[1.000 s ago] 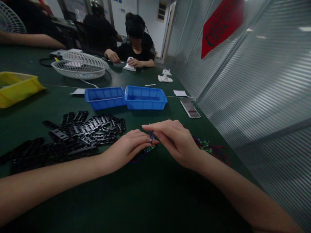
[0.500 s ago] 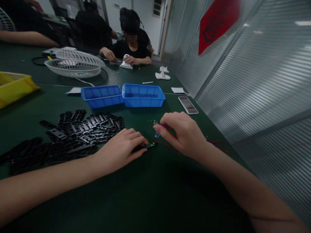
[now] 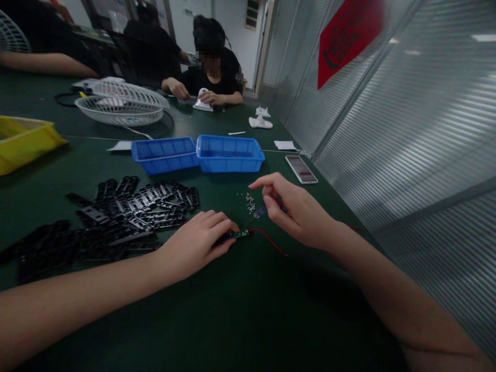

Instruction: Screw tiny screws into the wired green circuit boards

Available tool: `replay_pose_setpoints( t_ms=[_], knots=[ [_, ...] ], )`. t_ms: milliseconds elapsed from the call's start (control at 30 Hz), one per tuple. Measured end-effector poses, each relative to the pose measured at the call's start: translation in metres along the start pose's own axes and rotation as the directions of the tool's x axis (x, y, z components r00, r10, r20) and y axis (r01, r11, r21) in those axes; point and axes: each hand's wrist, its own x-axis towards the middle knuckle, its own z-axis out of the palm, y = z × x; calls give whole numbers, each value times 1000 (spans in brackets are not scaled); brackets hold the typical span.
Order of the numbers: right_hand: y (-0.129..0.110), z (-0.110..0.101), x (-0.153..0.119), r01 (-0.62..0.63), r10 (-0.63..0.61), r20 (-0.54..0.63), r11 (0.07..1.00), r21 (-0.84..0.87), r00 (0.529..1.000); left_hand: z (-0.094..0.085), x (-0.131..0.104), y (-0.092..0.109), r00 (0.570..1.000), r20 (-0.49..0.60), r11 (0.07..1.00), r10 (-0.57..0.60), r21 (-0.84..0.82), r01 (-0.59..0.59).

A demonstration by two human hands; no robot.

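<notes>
My left hand (image 3: pixel 205 236) rests on the green table, its thumb and fingers closed on a small green circuit board (image 3: pixel 242 234). A red wire (image 3: pixel 271 241) curves from the board's right end over the table. Above and right of the board, my right hand (image 3: pixel 296 209) holds a screwdriver with a translucent purplish part (image 3: pixel 259 211) by its handle, index finger stretched out. Its thin shaft slants down toward the board; whether the tip touches is too small to tell. Small screws (image 3: pixel 250 201) lie scattered just behind the board.
Black plastic parts (image 3: pixel 143 206) are heaped at the left. Two blue bins (image 3: pixel 166 164) (image 3: pixel 231 164) stand behind, a phone (image 3: pixel 301 169) at the right, and a yellow bin (image 3: pixel 27 147) far left. Beyond are white fan guards (image 3: pixel 120 111) and a person (image 3: pixel 211 77) handling a white part.
My right hand has pulled back slightly from the screws; its index finger is now stretched out and the screwdriver points toward the board. My left hand keeps its hold.
</notes>
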Motion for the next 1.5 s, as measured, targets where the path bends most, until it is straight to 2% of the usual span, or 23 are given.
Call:
replay_pose_setpoints(
  t_ms=[167,333,467,700,867,967,1067,1200,1300,1400,1500],
  knots=[
    [5,-2,0,28,-27,-113,1000,4,993,0,0,0,1000,21,1000,-16,7,16],
    [6,-16,1,110,-108,-47,993,42,993,1,-1,-1,999,21,1000,-26,-1,26],
    [9,-23,2,108,-108,-73,994,-1,992,1,-1,-1,1000,14,1000,-24,-1,24],
    [7,-15,2,-14,4,-52,979,-205,999,1,0,-1,1000,21,1000,-22,8,22],
    [2,-6,0,-58,59,-13,884,-463,998,2,0,-1,999,36,1000,-25,11,25],
    [1,-1,-2,-52,54,-10,860,-508,998,1,0,-1,999,35,1000,-30,6,30],
    [2,2,-1,-4,0,-8,909,-417,1000,1,0,0,999,36,999,-37,-10,37],
    [4,4,1,68,-69,-2,987,-143,998,2,0,-1,999,38,999,-34,-12,34],
    [7,4,1,86,-84,-75,996,18,994,3,0,-1,999,45,1000,-29,-4,29],
    [11,2,1,88,-79,-138,994,59,987,3,0,-1,998,47,999,-33,-3,33],
    [14,-3,2,131,-121,-131,989,70,984,2,1,0,998,36,999,-46,-8,47]
  ],
)
